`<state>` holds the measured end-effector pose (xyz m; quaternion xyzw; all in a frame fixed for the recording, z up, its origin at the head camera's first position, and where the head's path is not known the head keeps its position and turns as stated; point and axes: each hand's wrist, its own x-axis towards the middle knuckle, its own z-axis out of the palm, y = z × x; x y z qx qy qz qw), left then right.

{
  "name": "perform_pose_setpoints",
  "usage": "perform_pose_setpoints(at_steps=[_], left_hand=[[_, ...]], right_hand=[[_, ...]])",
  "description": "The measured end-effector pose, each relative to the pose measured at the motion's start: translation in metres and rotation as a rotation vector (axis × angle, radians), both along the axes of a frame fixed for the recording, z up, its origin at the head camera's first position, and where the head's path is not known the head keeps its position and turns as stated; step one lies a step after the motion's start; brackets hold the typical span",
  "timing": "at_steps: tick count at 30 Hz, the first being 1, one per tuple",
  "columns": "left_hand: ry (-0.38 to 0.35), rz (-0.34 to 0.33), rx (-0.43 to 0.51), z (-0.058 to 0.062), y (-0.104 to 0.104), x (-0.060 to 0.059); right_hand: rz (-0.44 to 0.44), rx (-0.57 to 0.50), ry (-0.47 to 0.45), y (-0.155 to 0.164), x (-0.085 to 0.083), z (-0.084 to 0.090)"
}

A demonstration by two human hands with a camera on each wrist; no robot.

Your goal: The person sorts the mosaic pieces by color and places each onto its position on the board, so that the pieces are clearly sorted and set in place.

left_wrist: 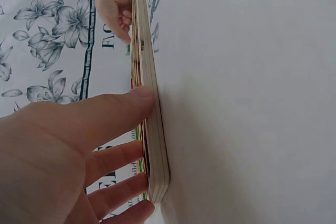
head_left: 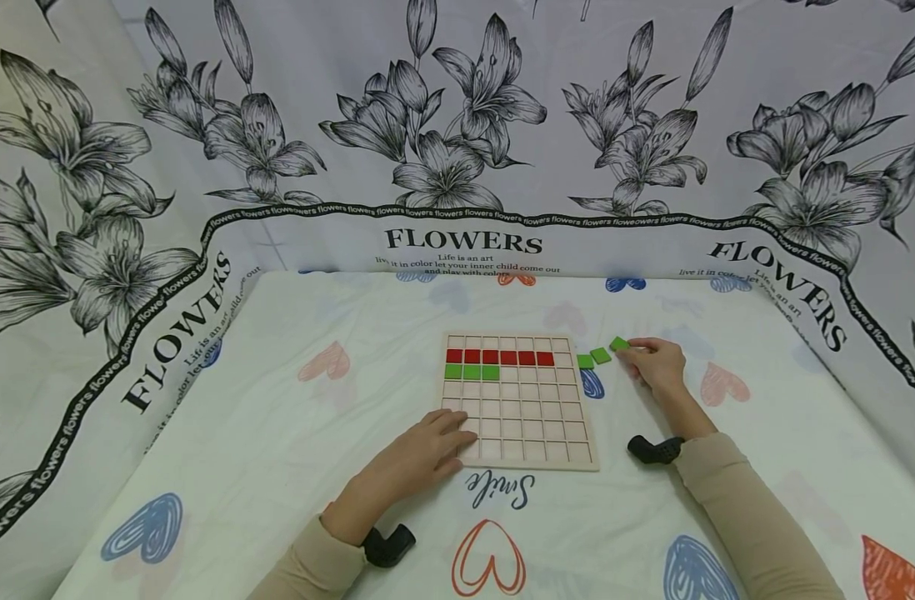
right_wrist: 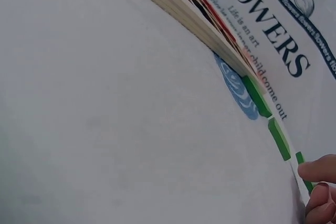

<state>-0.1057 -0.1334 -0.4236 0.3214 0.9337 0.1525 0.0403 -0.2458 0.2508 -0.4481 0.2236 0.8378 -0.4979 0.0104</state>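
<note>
A square wooden grid board [head_left: 533, 409] lies on the cloth, with a row of red square tiles [head_left: 499, 357] and three green tiles [head_left: 472, 372] below them at the left. My left hand [head_left: 426, 450] rests on the board's near left corner, fingers spread over the grid; in the left wrist view the thumb [left_wrist: 140, 98] touches the board's side edge. Off the board's right side, my right hand [head_left: 656, 363] pinches a green square tile [head_left: 618, 343] between thumb and finger. Two more green tiles [head_left: 600, 356] lie between it and the board.
A white tablecloth [head_left: 352, 325] with printed hearts covers the table. Behind and at the sides hangs a white curtain [head_left: 465, 167] with black flower prints. Each wrist carries a black device [head_left: 655, 449].
</note>
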Motion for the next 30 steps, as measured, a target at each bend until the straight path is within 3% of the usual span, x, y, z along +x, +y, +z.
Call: perform_pose_setpoints(at_steps=[30], left_hand=[[0.069,-0.025,0.006,-0.006,-0.001,-0.002]], right_hand=[[0.094,0.015,0.045,-0.013,0.009,0.003]])
